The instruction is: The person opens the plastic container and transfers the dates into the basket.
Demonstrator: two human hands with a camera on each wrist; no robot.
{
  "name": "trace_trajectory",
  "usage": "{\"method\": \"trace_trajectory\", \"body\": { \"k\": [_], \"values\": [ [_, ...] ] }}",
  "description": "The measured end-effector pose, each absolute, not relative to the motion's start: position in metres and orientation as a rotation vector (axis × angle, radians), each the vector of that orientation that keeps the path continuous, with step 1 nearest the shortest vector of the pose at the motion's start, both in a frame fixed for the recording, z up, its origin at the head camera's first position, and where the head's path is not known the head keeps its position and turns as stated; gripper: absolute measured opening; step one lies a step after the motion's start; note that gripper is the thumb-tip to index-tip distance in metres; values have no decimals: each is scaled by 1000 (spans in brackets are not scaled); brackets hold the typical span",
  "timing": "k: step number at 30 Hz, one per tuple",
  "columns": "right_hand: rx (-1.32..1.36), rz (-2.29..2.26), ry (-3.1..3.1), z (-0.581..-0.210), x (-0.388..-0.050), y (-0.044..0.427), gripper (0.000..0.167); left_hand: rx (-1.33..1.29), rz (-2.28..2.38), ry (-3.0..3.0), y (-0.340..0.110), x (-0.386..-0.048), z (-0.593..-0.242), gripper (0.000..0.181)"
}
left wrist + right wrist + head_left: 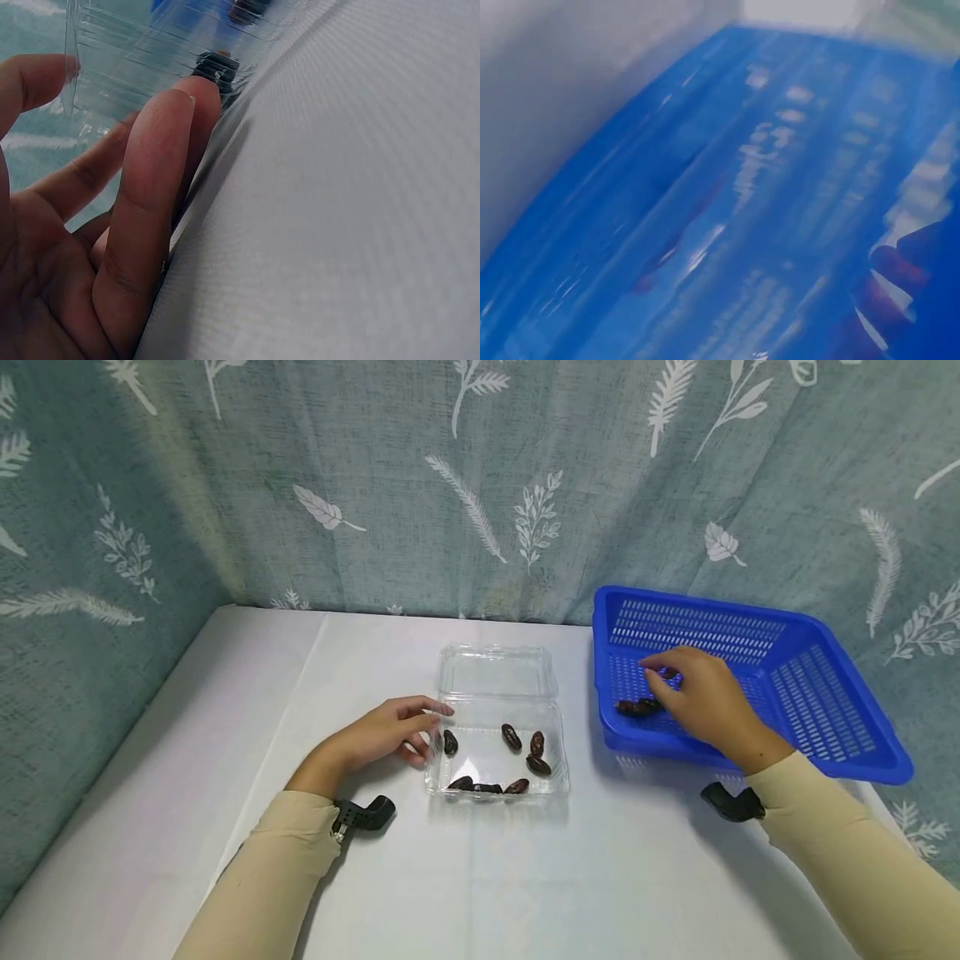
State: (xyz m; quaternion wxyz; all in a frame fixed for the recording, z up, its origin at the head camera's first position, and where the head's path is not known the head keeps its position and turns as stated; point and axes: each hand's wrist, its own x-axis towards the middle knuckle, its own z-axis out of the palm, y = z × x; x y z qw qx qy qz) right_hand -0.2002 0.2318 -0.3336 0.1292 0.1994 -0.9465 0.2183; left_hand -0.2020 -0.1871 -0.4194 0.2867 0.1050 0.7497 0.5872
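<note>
A clear plastic clamshell box (495,710) stands with its lid raised at the middle of the table. Several dark brown dates (512,737) lie spread inside it. At the box's left wall my left hand (382,732) touches the plastic with loosely extended fingers; the left wrist view shows these fingers (154,150) close against the wall. My right hand (697,693) hovers over the blue basket (806,693), thumb and index finger bent toward each other. A date shows between them, apparently in the basket, with more dates (637,707) beside the hand. The right wrist view is blurred.
A white cloth (510,877) covers the table. Behind it and at its left hangs a grey-green curtain (390,485) with white leaf prints. The basket has tall slotted walls and stands at the table's right back, near the curtain.
</note>
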Motion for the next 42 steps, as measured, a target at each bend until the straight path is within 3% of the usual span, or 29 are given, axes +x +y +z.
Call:
{"method": "trace_trajectory", "body": {
  "k": [10, 17, 27, 35, 42],
  "values": [
    [939, 779, -2473, -347, -165, 156, 18, 276, 1585, 1999, -189, -199, -422, 39],
    [1050, 893, -2482, -358, -155, 120, 19, 279, 1590, 1997, -188, -200, -421, 38],
    [1223, 934, -2869, -372, -163, 83, 21, 284, 1588, 1995, -183, -201, -421, 38],
    [1552, 927, -2886, -385, -172, 68, 20, 284, 1577, 1994, -182, -202, -424, 37],
    [1601, 998, -2893, -395, -177, 56, 18, 273, 1584, 2023, -188, -198, -420, 37]
  ]
}}
